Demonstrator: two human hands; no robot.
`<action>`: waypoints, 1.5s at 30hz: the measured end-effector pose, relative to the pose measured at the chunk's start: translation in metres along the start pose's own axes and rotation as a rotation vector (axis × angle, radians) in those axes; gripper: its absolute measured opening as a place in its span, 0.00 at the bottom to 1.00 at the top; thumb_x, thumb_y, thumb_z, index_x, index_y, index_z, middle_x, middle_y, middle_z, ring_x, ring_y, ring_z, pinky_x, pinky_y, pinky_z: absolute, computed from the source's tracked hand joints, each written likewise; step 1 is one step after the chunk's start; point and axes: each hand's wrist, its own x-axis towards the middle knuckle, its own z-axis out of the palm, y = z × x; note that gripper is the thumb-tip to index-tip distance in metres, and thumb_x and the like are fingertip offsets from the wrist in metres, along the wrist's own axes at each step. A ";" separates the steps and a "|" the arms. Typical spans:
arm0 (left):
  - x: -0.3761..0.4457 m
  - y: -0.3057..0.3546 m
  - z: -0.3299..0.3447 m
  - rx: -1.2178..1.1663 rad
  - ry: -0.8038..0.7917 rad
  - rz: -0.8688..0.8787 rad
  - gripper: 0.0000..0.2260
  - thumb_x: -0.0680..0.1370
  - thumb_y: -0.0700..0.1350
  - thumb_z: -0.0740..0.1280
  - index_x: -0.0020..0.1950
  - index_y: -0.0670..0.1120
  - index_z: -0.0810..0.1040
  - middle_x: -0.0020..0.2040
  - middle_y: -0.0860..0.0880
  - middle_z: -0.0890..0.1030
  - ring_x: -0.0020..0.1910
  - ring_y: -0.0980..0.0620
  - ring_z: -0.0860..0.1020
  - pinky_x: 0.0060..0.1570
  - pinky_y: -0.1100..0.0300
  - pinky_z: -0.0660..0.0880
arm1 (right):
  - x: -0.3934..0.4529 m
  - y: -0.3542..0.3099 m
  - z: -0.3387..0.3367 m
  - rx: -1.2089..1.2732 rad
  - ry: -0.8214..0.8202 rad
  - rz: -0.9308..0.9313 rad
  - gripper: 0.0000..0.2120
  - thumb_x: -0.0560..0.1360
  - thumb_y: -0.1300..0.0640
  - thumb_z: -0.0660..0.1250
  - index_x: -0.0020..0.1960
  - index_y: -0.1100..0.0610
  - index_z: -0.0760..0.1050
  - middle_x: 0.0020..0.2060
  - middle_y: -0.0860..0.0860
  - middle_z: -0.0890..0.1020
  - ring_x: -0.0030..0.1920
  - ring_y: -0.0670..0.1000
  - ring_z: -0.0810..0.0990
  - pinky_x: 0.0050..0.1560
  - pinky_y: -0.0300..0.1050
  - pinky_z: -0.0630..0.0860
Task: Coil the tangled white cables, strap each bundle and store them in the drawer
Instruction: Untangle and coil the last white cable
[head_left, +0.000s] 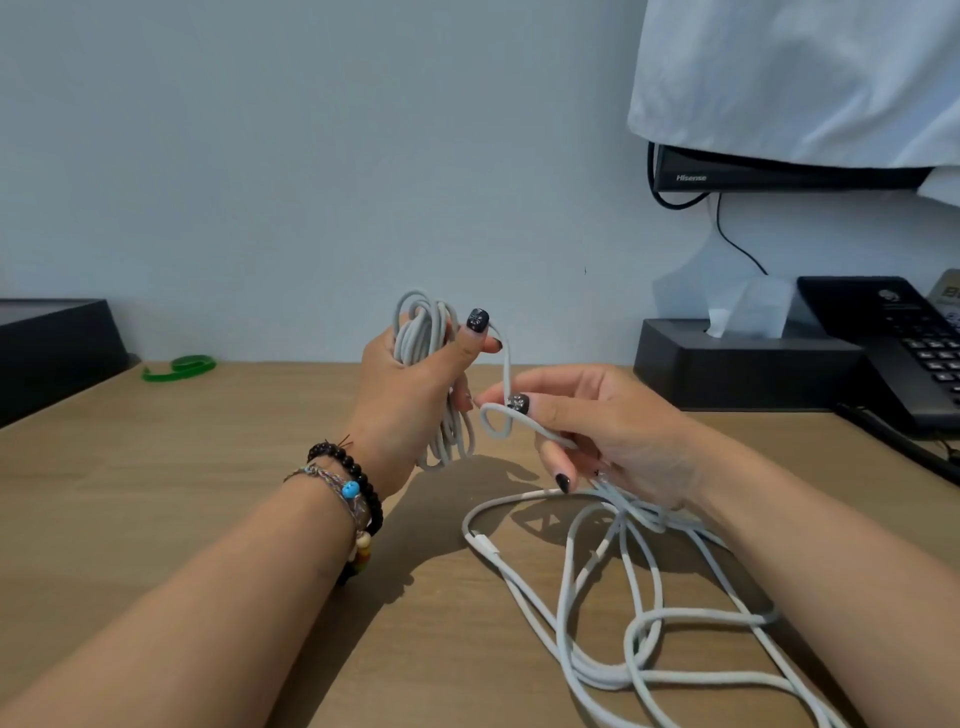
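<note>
Wooden desk (208, 519) against pale wall (311, 156)

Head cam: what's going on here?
A person is coiling a white cable by hand over a wooden desk. The left hand grips a bundle of finished loops. The right hand pinches the next stretch of the same cable, forming a new small loop. The rest of the cable lies tangled on the desk. A green strap lies unused at the back left. No drawer is visible.
</note>
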 end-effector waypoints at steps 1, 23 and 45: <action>0.001 -0.001 0.000 -0.002 0.008 -0.001 0.12 0.71 0.56 0.75 0.40 0.48 0.83 0.25 0.48 0.71 0.25 0.52 0.71 0.30 0.58 0.71 | 0.000 -0.001 0.000 -0.088 0.015 -0.007 0.09 0.77 0.58 0.65 0.51 0.53 0.84 0.24 0.55 0.76 0.23 0.48 0.72 0.25 0.35 0.66; 0.005 0.002 0.000 -0.156 0.149 -0.089 0.13 0.79 0.44 0.67 0.35 0.50 0.85 0.44 0.41 0.84 0.26 0.53 0.67 0.34 0.57 0.67 | 0.014 0.005 -0.023 -0.951 0.708 -0.207 0.09 0.67 0.59 0.69 0.31 0.52 0.71 0.36 0.48 0.74 0.37 0.46 0.73 0.40 0.36 0.69; 0.005 0.009 -0.008 -0.298 -0.028 -0.265 0.11 0.67 0.56 0.72 0.35 0.49 0.86 0.53 0.45 0.84 0.25 0.58 0.67 0.33 0.60 0.65 | 0.008 0.009 0.007 -0.538 0.287 -0.152 0.11 0.81 0.55 0.61 0.54 0.43 0.80 0.25 0.43 0.72 0.28 0.42 0.70 0.32 0.29 0.68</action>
